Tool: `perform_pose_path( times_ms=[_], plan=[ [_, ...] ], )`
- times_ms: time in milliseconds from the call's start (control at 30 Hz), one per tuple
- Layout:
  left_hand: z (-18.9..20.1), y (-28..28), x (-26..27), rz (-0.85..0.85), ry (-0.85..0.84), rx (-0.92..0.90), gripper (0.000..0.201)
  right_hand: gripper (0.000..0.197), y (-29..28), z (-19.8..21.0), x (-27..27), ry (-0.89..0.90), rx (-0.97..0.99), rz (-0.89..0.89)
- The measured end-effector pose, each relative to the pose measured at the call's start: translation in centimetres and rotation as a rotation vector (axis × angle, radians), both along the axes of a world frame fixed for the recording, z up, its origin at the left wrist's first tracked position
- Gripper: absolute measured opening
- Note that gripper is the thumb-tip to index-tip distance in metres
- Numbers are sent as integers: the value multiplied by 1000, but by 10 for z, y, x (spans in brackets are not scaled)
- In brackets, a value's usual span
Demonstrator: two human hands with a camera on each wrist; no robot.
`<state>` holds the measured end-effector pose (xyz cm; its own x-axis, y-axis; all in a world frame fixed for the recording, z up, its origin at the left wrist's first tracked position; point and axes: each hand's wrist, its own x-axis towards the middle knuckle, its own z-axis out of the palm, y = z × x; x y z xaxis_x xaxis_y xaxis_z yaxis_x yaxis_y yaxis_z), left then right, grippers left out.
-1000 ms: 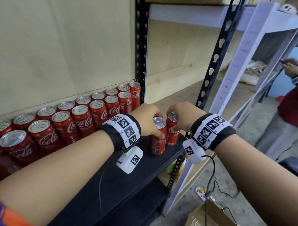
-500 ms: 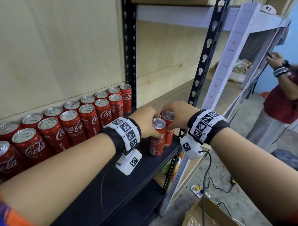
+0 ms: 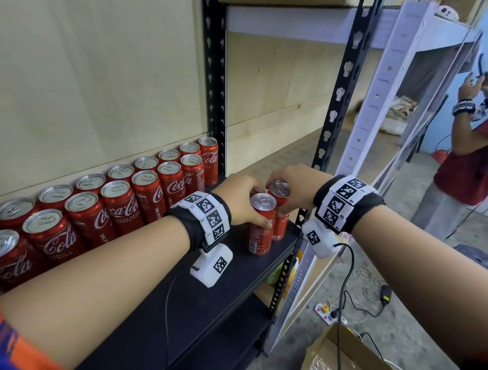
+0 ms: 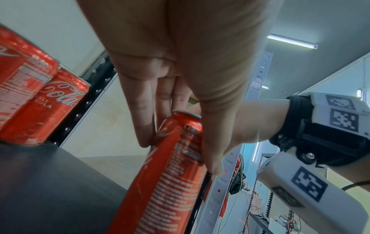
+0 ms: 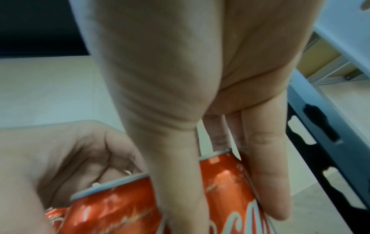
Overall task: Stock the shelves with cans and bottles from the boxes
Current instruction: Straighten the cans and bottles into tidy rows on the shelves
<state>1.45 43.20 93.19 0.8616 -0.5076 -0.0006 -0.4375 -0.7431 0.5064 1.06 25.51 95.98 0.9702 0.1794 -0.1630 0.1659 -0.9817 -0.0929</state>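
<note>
Two red cola cans stand side by side at the right front corner of the black shelf (image 3: 203,307). My left hand (image 3: 238,203) grips the nearer can (image 3: 260,234) around its top, thumb on the front; the left wrist view shows that can (image 4: 168,182) between thumb and fingers. My right hand (image 3: 296,186) holds the farther can (image 3: 281,225) near its rim, and the right wrist view shows this can (image 5: 230,182) clasped between thumb and fingers. Two rows of matching cans (image 3: 120,201) fill the shelf's back left.
A black perforated upright (image 3: 337,102) rises just right of the held cans, with a white rack upright (image 3: 381,95) beyond. An open cardboard box (image 3: 337,357) and cables lie on the floor below. Another person (image 3: 471,158) stands at the far right.
Both hands with their cans have stayed at the shelf's right front corner; the cans now stand on the shelf. My head view shifted slightly left, and the other person raised their hands.
</note>
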Motion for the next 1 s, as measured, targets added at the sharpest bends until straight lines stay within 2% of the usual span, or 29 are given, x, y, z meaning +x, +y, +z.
perform_pose_path(
  times_ms=[133, 200, 300, 500, 700, 867, 1000],
  plan=[
    [18, 15, 4, -25, 28, 186, 99, 87, -2, 16, 1, 21, 3, -5],
    [35, 30, 7, 2, -6, 284, 93, 81, -1, 31, 2, -11, 38, -3],
    [60, 56, 12, 97, -54, 337, 81, 69, 10, 54, 9, -86, 101, 22],
    [83, 107, 35, 328, -77, 387, 80, 57, 58, 72, 42, -182, 181, 151],
    [69, 127, 50, 450, -74, 338, 71, 56, 109, 58, 83, -162, 120, 309],
    [51, 128, 60, 498, -91, 275, 66, 52, 135, 41, 109, -156, 99, 370],
    [45, 118, 67, 540, -90, 312, 64, 56, 146, 29, 128, -138, 68, 415]
  ],
)
